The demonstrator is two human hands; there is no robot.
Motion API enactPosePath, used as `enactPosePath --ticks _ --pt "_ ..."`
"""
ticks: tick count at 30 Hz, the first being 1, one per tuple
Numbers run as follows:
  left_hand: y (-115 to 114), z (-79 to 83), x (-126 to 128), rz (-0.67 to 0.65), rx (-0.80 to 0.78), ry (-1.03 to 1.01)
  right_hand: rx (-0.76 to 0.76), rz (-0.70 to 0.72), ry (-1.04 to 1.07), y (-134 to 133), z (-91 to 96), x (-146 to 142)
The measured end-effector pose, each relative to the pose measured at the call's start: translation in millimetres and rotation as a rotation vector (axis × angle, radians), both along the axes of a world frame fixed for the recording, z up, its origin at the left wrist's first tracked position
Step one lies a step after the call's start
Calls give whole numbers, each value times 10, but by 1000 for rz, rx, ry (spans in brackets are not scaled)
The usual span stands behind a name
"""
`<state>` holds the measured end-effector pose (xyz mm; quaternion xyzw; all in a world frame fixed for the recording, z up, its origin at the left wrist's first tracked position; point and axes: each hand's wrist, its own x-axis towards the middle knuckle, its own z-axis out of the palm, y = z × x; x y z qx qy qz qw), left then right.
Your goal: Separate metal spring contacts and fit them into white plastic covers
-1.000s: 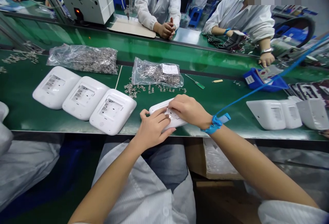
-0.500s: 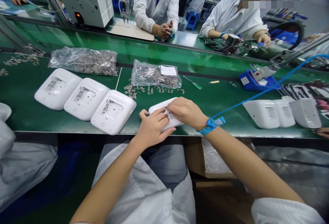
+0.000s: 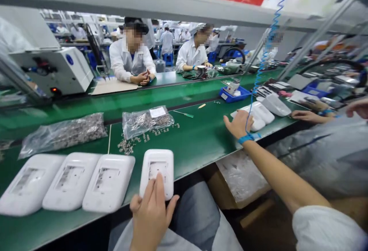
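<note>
My left hand [image 3: 151, 212] is on the case [image 3: 157, 157] at the edge of the bench [image 3: 198, 139] right in front of me, fingers loosely spread, probably just steadying it. Right hand [image 3: 238, 124] is over at the shells [image 3: 266, 113], thumb wide, can't tell if the fingertips have one. Three other cases [image 3: 110, 184] lie side by side to my left, likely to save room. Metal bits [image 3: 126, 146] sit just beyond, handy I guess.

Case [image 3: 157, 162] in front: smooth plas., semi-gloss; 3 cases [image 3: 70, 180] to its L ditto. Surface [image 3: 198, 139]: smooth, w/ glossy sheen. Bags [image 3: 66, 134]: clear plas., crinkly, shiny. Loose bits [image 3: 125, 146]: metal by the look, shiny. Label [image 3: 158, 112]: paper. Tray [image 3: 237, 98]: plas., smooth. Box [image 3: 217, 185]: cardbd, matt; its liner [image 3: 241, 176] clear plas., wrinkled. Sleeve [image 3: 324, 226]: cloth, matt, creased.
</note>
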<state>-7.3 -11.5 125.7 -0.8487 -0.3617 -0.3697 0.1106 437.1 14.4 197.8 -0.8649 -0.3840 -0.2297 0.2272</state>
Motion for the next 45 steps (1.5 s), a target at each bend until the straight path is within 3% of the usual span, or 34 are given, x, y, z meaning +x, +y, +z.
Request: enactPosePath --ticks 3,5,7,9,11,14,17,20,23,26,33,41,45 --pt "-5 13 -65 131 62 25 -138 -199 66 -168 88 361" --pt "-11 69 5 196 106 12 -181 -203 84 -196 90 400" --pt "-9 139 206 195 131 -51 -215 -162 59 -155 46 252" --pt "31 191 533 68 86 -138 -256 -69 14 -81 -13 -62" --pt "120 203 927 -241 -10 -109 -304 54 -29 -5 -41 -473" --pt "284 161 1421 -372 -100 -34 -401 251 -70 140 40 -1057" --pt "362 117 1609 -325 -216 23 -501 407 -92 438 220 -1395" --pt "336 112 1568 -294 -254 91 -627 509 -55 915 321 -1484" --pt "297 126 1510 -291 -234 136 -790 531 29 1358 269 -1475" --pt "296 123 1511 -279 -230 129 -867 559 76 1554 180 -1439" --pt "317 95 1524 -287 -263 41 -692 744 148 1299 270 -1297" --pt "313 75 1540 -276 -290 -23 -589 905 245 647 536 -1293" --pt "316 58 1549 -259 -306 -66 -627 976 73 322 507 -1282"
